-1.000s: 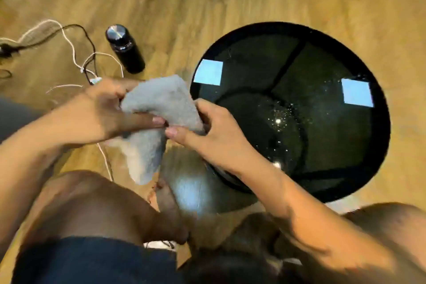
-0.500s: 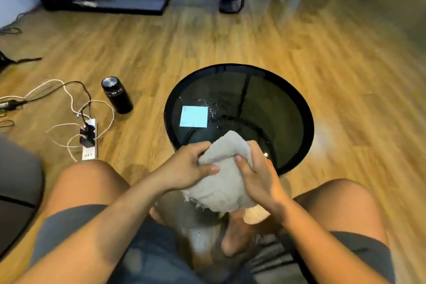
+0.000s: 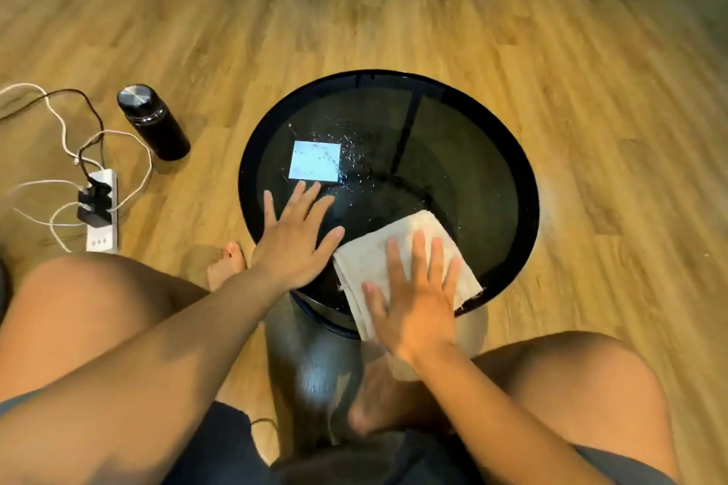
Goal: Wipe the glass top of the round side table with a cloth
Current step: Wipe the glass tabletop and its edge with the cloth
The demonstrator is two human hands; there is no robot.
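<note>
While half a second earlier we had both hands bunched around the cloth (image 3: 405,256) in the air just short of the round side table (image 3: 524,209), it now lay spread flat on the glass top (image 3: 453,169), on the part of the table nearest us, with its near edge hanging over the table's rim. Our right hand (image 3: 417,299) lay on it with palm down and fingers splayed, pressing rather than gripping, closed on nothing. Our left hand (image 3: 295,244) had let go of the cloth altogether; it rested flat and unclenched on the bare glass just left of the cloth, at the table's near-left edge, thumb almost touching the fabric.

That shift told us, as we judged it, that folding was over and wiping was about to begin: the cloth had reached the surface, yet nearly all of the glass remained untouched. Water droplets (image 3: 354,154) sparkled toward the table's centre, beyond the cloth, beside a bright square reflection (image 3: 315,161) on the table's left half. We reckoned the left hand was there to steady the table while the right swept the cloth forward through those drops.

Off the table's left side, on the wooden floor, stood a black bottle (image 3: 153,122), and farther left a power strip (image 3: 100,217) with tangled cables.
</note>
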